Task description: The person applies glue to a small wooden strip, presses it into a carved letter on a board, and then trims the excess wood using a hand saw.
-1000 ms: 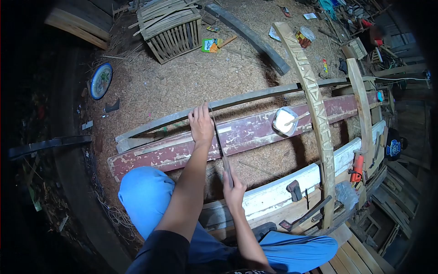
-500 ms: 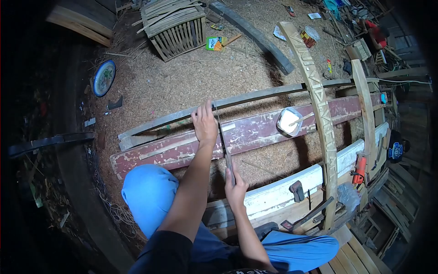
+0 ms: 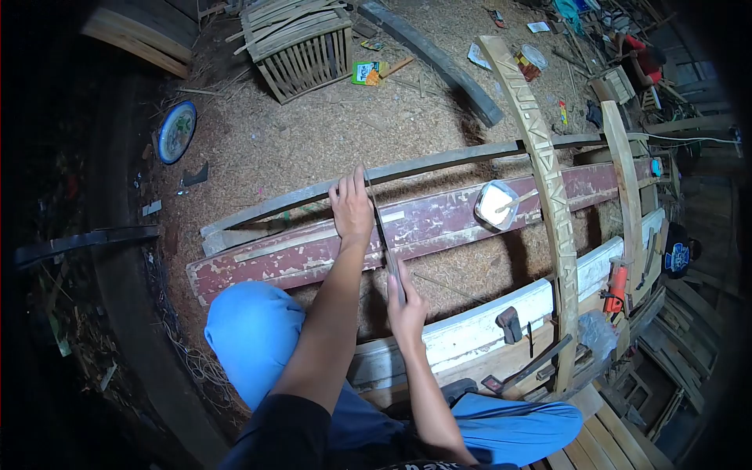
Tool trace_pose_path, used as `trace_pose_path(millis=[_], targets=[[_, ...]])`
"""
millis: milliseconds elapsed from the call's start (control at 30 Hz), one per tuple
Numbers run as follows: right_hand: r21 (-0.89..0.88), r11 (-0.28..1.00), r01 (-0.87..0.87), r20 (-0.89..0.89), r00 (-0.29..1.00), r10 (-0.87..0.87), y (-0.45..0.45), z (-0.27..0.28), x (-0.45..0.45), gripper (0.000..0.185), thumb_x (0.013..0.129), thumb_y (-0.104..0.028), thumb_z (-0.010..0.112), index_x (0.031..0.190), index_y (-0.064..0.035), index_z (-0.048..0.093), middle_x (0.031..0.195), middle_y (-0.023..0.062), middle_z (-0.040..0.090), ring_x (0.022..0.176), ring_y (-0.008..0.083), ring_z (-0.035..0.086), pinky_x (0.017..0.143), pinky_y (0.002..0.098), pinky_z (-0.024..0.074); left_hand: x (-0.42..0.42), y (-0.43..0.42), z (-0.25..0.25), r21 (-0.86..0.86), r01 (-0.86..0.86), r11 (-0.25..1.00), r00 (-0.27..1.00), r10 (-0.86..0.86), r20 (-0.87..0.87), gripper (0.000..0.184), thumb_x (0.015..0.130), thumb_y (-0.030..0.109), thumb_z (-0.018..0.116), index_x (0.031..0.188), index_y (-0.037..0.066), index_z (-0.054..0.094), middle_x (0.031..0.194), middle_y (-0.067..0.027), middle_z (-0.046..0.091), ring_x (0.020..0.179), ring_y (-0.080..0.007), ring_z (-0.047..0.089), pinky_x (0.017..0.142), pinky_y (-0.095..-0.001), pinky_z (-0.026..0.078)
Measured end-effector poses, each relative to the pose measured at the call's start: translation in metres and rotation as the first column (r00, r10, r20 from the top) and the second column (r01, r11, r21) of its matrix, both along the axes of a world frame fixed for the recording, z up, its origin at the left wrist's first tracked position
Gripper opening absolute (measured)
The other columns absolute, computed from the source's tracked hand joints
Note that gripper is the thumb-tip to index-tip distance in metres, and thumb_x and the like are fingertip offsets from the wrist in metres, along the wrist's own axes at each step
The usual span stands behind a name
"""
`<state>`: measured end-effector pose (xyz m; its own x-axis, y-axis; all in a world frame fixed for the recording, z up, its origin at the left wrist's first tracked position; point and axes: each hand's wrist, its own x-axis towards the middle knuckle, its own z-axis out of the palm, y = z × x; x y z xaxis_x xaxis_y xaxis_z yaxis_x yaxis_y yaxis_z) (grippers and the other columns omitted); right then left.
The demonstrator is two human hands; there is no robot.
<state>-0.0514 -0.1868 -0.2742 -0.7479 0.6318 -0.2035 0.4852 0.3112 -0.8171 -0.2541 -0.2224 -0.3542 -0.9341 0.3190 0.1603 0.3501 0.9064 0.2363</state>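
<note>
My right hand [image 3: 408, 304] grips the near end of a handsaw [image 3: 380, 223], seen almost edge-on as a long thin dark blade. The blade points away from me, across the worn maroon plank [image 3: 439, 219], and its far end reaches the long grey beam [image 3: 439, 162]. Just left of the blade, my left hand [image 3: 354, 210] lies with fingers stretched out, over the plank and against the beam. The right hand's fingers partly hide the saw's handle.
A square tub [image 3: 484, 217] of white stuff with a stick stands on the plank. A carved beam [image 3: 540, 157] crosses the planks at right. On the white board [image 3: 454, 337] lies a dark block [image 3: 509, 324]. A slatted crate [image 3: 305, 63] stands at the back.
My right hand has moved slightly forward, away from me, with the saw. My left hand stays in nearly the same place.
</note>
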Motion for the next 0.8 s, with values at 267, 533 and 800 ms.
trace_pose_path(millis=[267, 533, 800], targets=[[-0.053, 0.998, -0.016, 0.084, 0.996, 0.021, -0.005, 0.014, 0.047, 0.038, 0.099, -0.015, 0.065, 0.136, -0.0062, 0.063, 0.098, 0.0283, 0.071, 0.083, 0.0346, 0.076, 0.072, 0.0376, 0.0562, 0.0, 0.0, -0.001, 0.041, -0.036, 0.999, 0.999, 0.036, -0.013, 0.067, 0.081, 0.007, 0.066, 0.145, 0.008, 0.046, 0.13, -0.0067, 0.059, 0.124, -0.0217, 0.053, 0.109, -0.0419, 0.035], [-0.029, 0.998, -0.05, 0.046, 0.998, 0.051, 0.011, 0.008, -0.034, 0.042, 0.101, -0.024, 0.063, 0.14, -0.0107, 0.06, 0.088, 0.0314, 0.068, 0.079, 0.0451, 0.07, 0.066, 0.045, 0.0545, 0.001, 0.0, 0.002, 0.031, -0.031, 0.999, 0.999, 0.031, -0.016, 0.068, 0.082, 0.007, 0.067, 0.146, 0.008, 0.044, 0.129, -0.0068, 0.059, 0.126, -0.0215, 0.051, 0.11, -0.0414, 0.034], [-0.021, 0.999, 0.049, 0.002, 0.999, -0.049, -0.021, 0.002, 0.072, 0.036, 0.099, -0.012, 0.064, 0.134, -0.0009, 0.063, 0.089, 0.0315, 0.068, 0.073, 0.0323, 0.075, 0.066, 0.039, 0.0548, 0.001, 0.002, 0.005, 0.1, -0.019, 0.995, 0.999, 0.022, -0.033, 0.063, 0.082, 0.004, 0.062, 0.143, 0.004, 0.047, 0.126, -0.0109, 0.061, 0.122, -0.0262, 0.054, 0.108, -0.0444, 0.035]])
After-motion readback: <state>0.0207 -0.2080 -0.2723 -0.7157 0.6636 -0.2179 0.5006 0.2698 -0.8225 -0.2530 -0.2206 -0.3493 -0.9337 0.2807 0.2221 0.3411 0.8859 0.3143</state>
